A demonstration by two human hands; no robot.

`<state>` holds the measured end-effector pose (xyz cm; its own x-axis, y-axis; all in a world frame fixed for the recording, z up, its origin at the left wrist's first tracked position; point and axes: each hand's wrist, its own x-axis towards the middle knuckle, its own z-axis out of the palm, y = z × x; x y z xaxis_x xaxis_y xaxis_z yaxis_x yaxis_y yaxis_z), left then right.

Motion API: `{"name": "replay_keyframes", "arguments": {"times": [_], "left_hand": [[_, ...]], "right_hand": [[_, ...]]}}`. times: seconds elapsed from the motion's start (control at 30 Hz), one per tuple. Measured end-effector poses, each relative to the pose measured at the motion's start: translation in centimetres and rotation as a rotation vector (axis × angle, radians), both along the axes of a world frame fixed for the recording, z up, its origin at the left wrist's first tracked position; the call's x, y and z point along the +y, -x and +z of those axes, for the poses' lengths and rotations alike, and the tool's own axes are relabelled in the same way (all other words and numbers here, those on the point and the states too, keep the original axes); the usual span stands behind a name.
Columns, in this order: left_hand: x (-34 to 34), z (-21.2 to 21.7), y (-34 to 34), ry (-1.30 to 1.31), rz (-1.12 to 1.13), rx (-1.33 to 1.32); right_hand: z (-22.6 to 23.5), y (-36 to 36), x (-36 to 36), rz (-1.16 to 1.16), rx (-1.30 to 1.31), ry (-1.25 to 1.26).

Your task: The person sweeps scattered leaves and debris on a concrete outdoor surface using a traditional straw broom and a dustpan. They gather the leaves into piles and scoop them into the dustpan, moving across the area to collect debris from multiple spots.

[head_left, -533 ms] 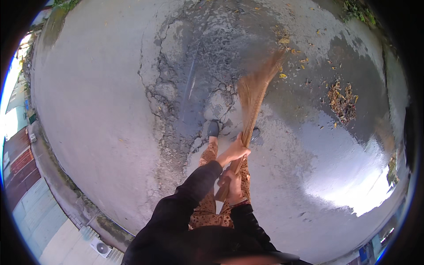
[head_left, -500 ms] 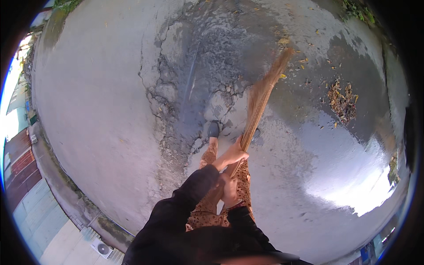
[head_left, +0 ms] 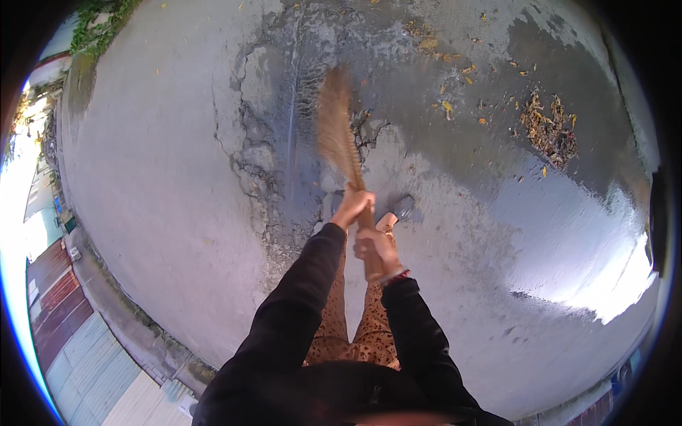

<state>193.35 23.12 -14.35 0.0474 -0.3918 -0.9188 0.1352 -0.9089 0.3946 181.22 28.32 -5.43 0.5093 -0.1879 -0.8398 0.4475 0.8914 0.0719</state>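
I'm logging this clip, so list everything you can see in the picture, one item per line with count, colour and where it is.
broom: one, tan bristles blurred, held in both hands, head out in front on the cracked patch
pavement: one, grey concrete, cracked and dark at the middle, wet-looking shine at right
leaf pile: one, brown and yellow, upper right on the pavement
loose leaves: several, yellow, scattered at top centre
plants: one clump, green, top left edge
metal sheets: several, rust-red and pale green, lower left beyond the kerb
shoes: two, grey, below the broom
trousers: one pair, tan spotted
sleeves: two, black
left hand: upper grip on the broom handle
right hand: lower grip
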Motion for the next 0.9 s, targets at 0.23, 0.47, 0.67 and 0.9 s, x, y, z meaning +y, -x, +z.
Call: {"name": "replay_keyframes", "arguments": {"times": [0.23, 0.47, 0.67, 0.9], "left_hand": [[7.6, 5.1, 6.5, 0.199, -0.217, 0.172], [7.8, 12.5, -0.1, 0.011, -0.123, 0.0], [4.3, 5.7, 5.7, 0.048, -0.043, -0.042], [9.3, 12.2, 7.3, 0.029, -0.309, 0.25]], "right_hand": [[6.5, 1.8, 10.9, -0.085, 0.315, 0.073], [8.9, -2.6, 11.2, 0.169, 0.129, -0.093], [3.9, 4.1, 7.1, -0.241, -0.063, -0.156], [11.3, -0.1, 12.9, -0.116, 0.565, 0.133]]}}
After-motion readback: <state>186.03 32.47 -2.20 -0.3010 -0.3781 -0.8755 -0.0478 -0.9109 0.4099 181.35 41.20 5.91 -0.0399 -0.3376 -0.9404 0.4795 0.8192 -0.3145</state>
